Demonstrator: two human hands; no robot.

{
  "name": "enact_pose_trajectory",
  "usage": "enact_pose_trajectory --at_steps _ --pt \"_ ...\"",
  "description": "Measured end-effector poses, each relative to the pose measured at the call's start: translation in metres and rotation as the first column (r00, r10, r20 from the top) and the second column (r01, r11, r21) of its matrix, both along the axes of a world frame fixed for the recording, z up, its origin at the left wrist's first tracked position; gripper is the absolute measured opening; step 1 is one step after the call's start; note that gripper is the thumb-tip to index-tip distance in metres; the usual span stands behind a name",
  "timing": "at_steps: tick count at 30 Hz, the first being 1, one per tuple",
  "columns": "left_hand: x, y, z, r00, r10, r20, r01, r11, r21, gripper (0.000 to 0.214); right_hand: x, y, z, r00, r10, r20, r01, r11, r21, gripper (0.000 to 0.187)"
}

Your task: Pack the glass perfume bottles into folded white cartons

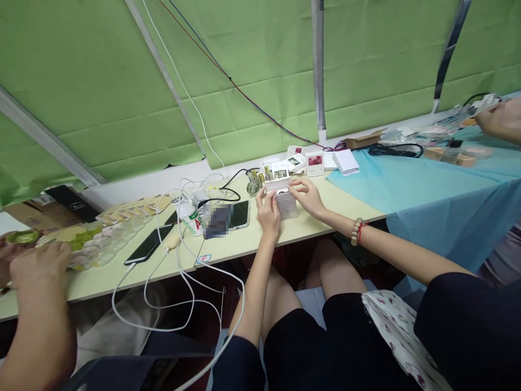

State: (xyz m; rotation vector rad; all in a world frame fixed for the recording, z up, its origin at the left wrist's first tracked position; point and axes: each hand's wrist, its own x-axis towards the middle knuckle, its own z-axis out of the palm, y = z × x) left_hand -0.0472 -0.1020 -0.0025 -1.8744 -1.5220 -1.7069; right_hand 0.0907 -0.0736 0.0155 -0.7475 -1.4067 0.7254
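Dark sleeves nearest, small white box between left hand and right hand

Both hands grip the small white box by its two sides, fingers closed on its edges, over the cream tabletop; whether it rests there I cannot tell. Just below it, between the hands, sits a grey printed panel. Gold-topped pieces show at the box's far side, in it or behind it. A beaded bracelet circles the right wrist. Left of the box lie a smartphone and, farther off, a white bottle with red lettering; behind stands a white card with a red picture. At far left, a co-worker's hand is near a clear tray.
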Motion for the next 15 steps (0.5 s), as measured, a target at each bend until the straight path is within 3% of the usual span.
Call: enact_pose_trajectory --at_steps 6,8,12,15 --pt "0.002 -0.003 0.000 0.998 0.003 -0.059 -0.003 1.000 -0.005 0.037 -0.001 -0.002 0.003 0.997 -0.031 0.067 0.039 0.992 -0.124 0.026" --pt "0.002 -0.004 0.000 0.997 -0.005 -0.079 0.004 1.000 -0.012 0.036 -0.001 0.000 0.008 0.994 -0.054 0.095 0.062 0.994 -0.088 0.026" --pt "0.003 -0.002 0.000 0.996 -0.030 -0.082 0.030 1.000 0.001 0.036 0.001 0.007 0.022 0.983 -0.014 0.181 0.018 1.000 -0.025 0.052" --pt "0.003 0.000 0.000 0.997 -0.027 -0.067 0.028 0.999 0.015 0.037 0.003 0.010 0.031 0.966 0.032 0.256 -0.035 0.999 0.007 0.041"
